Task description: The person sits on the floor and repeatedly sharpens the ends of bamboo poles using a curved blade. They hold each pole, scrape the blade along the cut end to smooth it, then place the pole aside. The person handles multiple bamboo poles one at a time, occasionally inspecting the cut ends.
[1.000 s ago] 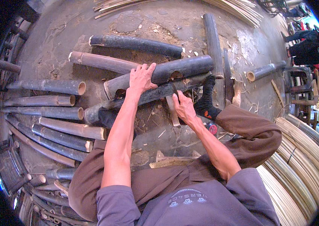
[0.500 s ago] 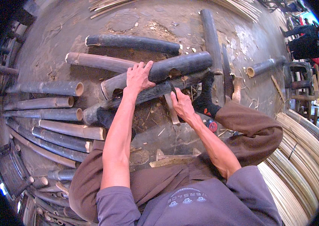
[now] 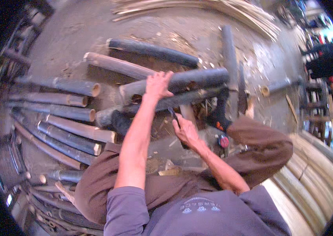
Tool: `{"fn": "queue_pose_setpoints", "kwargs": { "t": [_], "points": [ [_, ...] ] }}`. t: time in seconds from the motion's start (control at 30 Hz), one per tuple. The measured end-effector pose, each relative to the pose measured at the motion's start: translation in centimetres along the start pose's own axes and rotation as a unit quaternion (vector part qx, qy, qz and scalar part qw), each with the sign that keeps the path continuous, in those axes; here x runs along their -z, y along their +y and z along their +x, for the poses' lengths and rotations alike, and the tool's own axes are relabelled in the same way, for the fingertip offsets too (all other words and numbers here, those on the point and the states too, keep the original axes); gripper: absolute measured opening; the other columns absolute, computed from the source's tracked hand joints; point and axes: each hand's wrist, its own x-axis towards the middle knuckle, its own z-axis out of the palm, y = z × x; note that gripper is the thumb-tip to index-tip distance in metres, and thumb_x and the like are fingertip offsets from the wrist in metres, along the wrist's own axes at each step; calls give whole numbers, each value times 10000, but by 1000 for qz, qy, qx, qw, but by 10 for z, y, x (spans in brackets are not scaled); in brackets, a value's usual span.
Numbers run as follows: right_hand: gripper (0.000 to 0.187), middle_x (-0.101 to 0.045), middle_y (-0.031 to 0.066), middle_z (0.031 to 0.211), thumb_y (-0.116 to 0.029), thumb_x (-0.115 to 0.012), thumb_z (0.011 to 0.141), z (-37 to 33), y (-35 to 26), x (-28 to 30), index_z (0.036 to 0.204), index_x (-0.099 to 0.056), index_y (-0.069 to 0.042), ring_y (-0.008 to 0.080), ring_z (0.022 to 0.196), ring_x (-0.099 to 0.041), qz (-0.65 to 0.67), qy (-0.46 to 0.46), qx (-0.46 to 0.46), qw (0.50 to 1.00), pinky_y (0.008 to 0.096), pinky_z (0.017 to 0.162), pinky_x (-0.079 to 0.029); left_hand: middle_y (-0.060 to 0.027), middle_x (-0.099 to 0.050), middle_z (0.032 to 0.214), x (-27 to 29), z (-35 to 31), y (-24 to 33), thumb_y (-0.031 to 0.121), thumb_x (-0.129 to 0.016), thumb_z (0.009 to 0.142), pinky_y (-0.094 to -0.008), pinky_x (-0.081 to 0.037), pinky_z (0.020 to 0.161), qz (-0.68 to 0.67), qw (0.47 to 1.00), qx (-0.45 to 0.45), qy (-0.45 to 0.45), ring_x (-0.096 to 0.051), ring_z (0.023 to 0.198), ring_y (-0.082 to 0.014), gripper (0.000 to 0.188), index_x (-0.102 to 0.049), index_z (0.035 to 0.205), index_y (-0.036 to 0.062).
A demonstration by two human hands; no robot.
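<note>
A thick dark bamboo pole point(image 3: 207, 78) with holes cut in its side lies slantwise in front of me. My left hand point(image 3: 159, 85) grips it from above, thumb spread along the near side. Under and nearer to me, another dark bamboo piece point(image 3: 162, 103) runs alongside, between my dark-covered feet. My right hand point(image 3: 188, 133) is closed around a narrow dark tool point(image 3: 172, 113), whose tip points toward the bamboo; its kind is unclear through blur. Just beyond my right hand, a pale flat strip point(image 3: 187, 112) leans by the lower piece.
Several bamboo poles point(image 3: 72, 99) lie at the left. Two more, a dark one point(image 3: 154, 51) and a brownish one point(image 3: 121, 65), lie beyond my left hand. Split strips point(image 3: 198, 5) lie at the far side, and a bundle of long strips point(image 3: 312, 177) is at the right. A small round red-and-dark object point(image 3: 223, 141) sits by my right leg.
My right hand with the tool has drawn back toward me, away from the bamboo. My left hand keeps its place on the pole. The whole view has shifted and blurred.
</note>
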Motion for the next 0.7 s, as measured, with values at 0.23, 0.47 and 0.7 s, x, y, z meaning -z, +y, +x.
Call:
{"fn": "queue_pose_setpoints", "kwargs": {
  "t": [0.23,0.47,0.7],
  "points": [
    [354,-613,236,831,-278,-614,858,-1,-25,-90,1069,-515,-12,353,758,-599,154,-78,89,981,457,691,-470,-92,-579,1174,-27,-14,0,431,-867,536,-450,-443,870,-16,1000,-20,5,-558,1125,-294,945,-456,1361,225],
    [263,-438,-4,768,-287,-490,997,15,-21,-141,1156,-470,-78,127,629,-455,227,-76,-18,971,292,570,-426,-83,-578,1148,-18,-10,11,378,-890,500,-466,-434,872,-41,999,-16,-14,-561,1108,-290,973,-454,1356,225],
    [249,-393,-30,738,-296,-461,1010,23,-25,-158,1150,-454,-90,81,594,-392,203,-52,23,978,272,518,-374,-88,-580,1162,-27,-14,-1,389,-897,518,-481,-431,880,-42,999,3,-12,-554,1138,-297,918,-465,1310,218]
  ]
}}
